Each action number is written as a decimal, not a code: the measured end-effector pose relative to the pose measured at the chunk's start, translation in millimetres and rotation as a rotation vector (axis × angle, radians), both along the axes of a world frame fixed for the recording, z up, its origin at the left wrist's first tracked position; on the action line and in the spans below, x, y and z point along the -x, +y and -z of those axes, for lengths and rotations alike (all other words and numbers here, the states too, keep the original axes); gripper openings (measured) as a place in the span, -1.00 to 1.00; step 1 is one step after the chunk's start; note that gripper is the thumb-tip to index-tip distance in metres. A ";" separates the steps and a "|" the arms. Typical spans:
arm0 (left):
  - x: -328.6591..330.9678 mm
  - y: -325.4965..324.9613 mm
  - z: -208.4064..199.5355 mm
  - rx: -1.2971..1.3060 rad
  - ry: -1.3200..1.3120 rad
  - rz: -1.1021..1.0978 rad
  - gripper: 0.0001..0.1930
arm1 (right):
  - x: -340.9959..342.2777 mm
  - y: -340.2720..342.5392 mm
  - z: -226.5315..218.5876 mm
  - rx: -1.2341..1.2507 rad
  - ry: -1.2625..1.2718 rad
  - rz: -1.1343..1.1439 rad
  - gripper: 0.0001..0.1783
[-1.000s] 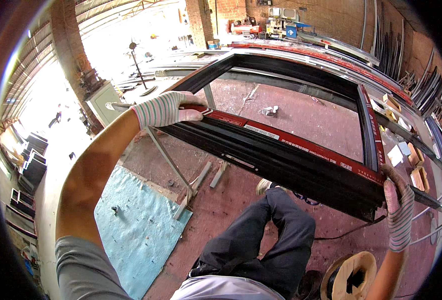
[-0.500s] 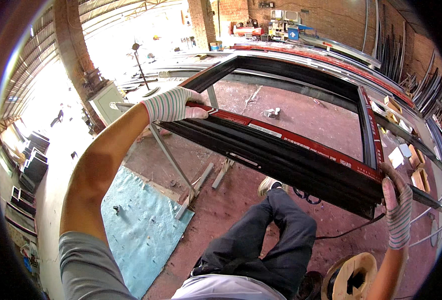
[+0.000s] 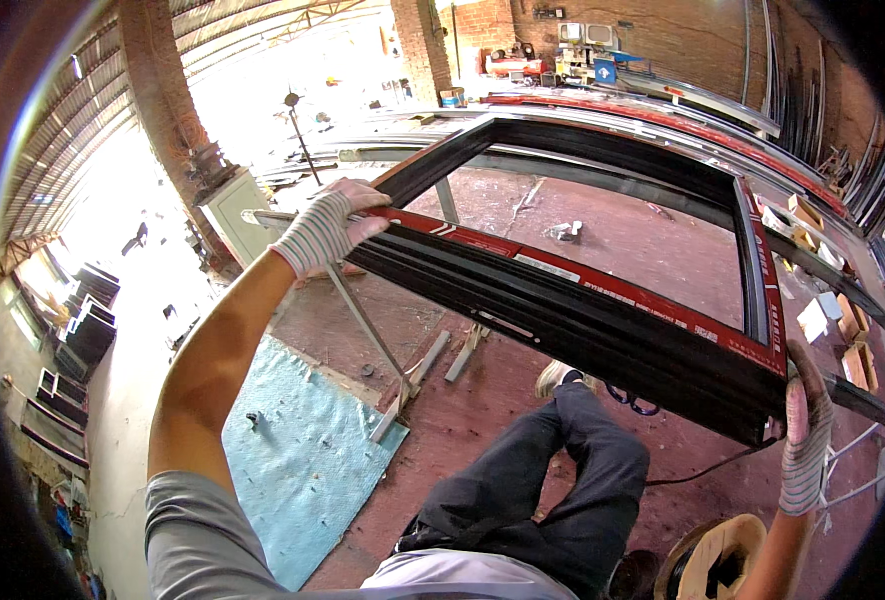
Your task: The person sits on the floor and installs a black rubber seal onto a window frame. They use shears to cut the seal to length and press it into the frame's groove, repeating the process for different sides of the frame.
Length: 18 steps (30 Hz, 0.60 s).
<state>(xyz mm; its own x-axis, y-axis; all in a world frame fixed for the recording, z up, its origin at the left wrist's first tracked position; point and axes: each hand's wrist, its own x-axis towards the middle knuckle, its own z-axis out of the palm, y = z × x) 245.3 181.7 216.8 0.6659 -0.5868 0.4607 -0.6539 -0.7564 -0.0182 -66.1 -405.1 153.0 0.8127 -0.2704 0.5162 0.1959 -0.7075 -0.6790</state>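
Observation:
A black rectangular window frame (image 3: 563,315), with red film along its upper faces, lies tilted across the metal supports in front of me. My left hand (image 3: 328,228), in a striped white glove, grips the near left corner, its fingers over the top and its thumb along the near side. At the near right corner my right hand (image 3: 808,440), gloved likewise, is closed against the frame's end; some of its fingers are hidden behind the edge. A narrow slot shows in the near black side.
A grey metal stand leg (image 3: 368,325) reaches the reddish floor beside a light blue mat (image 3: 303,460). A wooden spool (image 3: 728,560) stands near my right forearm. Small open cartons (image 3: 853,320) lie at right, long metal profiles (image 3: 653,130) beyond the frame.
My left hand has shifted outward to the left along the frame's corner. The whole view has swung slightly, so the scene sits further right and lower. My right hand stays at its corner.

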 end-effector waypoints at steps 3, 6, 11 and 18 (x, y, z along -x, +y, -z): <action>32.7 -47.9 -7.7 -0.047 -0.007 0.072 -0.55 | -1.7 -11.7 23.3 0.002 -0.122 -0.009 -0.41; 59.0 -114.1 -13.1 -0.147 0.026 0.253 -0.41 | -1.9 -31.6 59.1 0.018 -0.256 0.010 -0.44; 101.1 -216.8 12.6 -0.242 -0.032 0.374 -0.11 | 25.7 -28.5 80.7 0.443 -0.280 0.341 -0.45; 126.6 -278.1 2.0 -0.213 0.112 0.492 -0.19 | 63.3 97.5 81.6 0.498 -0.090 -0.100 -0.51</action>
<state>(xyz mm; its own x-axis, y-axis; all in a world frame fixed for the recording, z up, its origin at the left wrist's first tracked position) 118.8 -96.4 214.8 0.3274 -0.9140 0.2395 -0.9364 -0.3478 -0.0474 -129.4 -307.6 71.5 0.7684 0.1024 0.6318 0.3209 -0.9157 -0.2419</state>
